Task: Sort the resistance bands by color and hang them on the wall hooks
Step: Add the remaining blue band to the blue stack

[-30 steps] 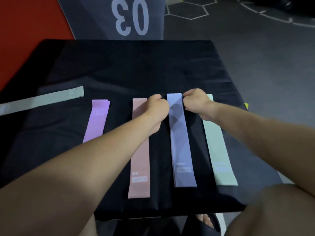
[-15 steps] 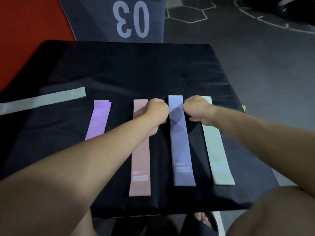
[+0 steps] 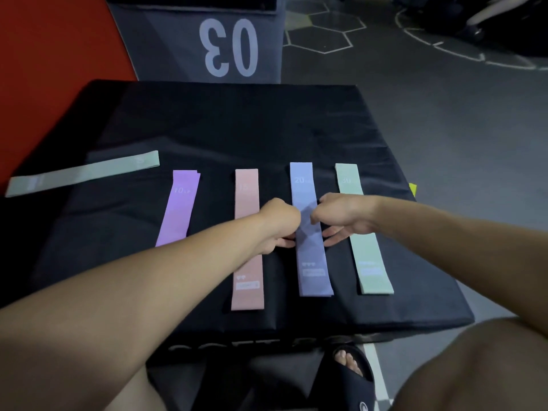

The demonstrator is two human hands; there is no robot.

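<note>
Several flat resistance bands lie on a black padded box [image 3: 237, 123]. Side by side run a purple band [image 3: 178, 209], a pink band [image 3: 247, 188], a blue band [image 3: 314, 271] and a mint green band [image 3: 370, 262]. A grey-green band [image 3: 83, 173] lies slanted at the far left. My left hand [image 3: 278, 223] and my right hand [image 3: 341, 221] flank the blue band at mid-length, fingers curled, pinching its left and right edges. The band still lies flat. No wall hooks are in view.
A grey floor panel marked "03" [image 3: 228, 47] lies beyond the box, with red flooring [image 3: 59, 54] to the left. My foot in a black slipper [image 3: 347, 372] is under the box's near edge. A small yellow item [image 3: 412, 188] peeks out at the right edge.
Both hands have slid from the far end of the blue band toward me to its middle. The bands' far ends with their numbers now show.
</note>
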